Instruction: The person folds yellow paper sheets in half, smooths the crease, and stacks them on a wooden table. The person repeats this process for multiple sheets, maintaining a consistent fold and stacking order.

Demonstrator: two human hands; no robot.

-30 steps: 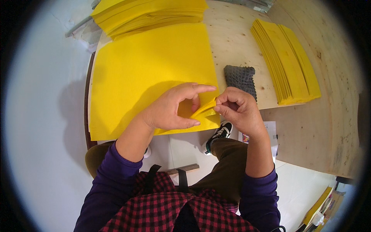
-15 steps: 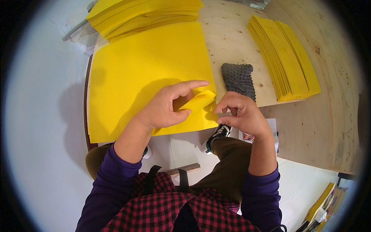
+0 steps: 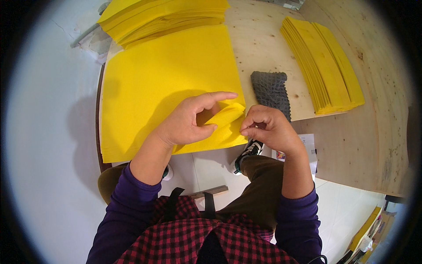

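Note:
A large yellow felt-like sheet (image 3: 167, 79) lies at the table's near left. Its near right corner has a raised, curled flap (image 3: 226, 114). My left hand (image 3: 191, 116) is around that flap, with thumb and forefinger spread apart. The other fingers of this hand are mostly hidden behind the flap. At the sheet's right edge, my right hand (image 3: 268, 127) has thumb and forefinger pinched together on the yellow corner. A dark grey textured cloth (image 3: 270, 90) lies just beyond the right hand.
A thick stack of yellow sheets (image 3: 162, 22) sits at the far left. Folded yellow pieces (image 3: 323, 66) stand in rows on the wooden table (image 3: 259, 39) to the right. A wooden panel (image 3: 360, 145) borders the right side. Papers (image 3: 307, 149) lie below the table edge.
My right thumb and forefinger have come together and shifted slightly left onto the corner of the sheet. My left hand has hardly moved.

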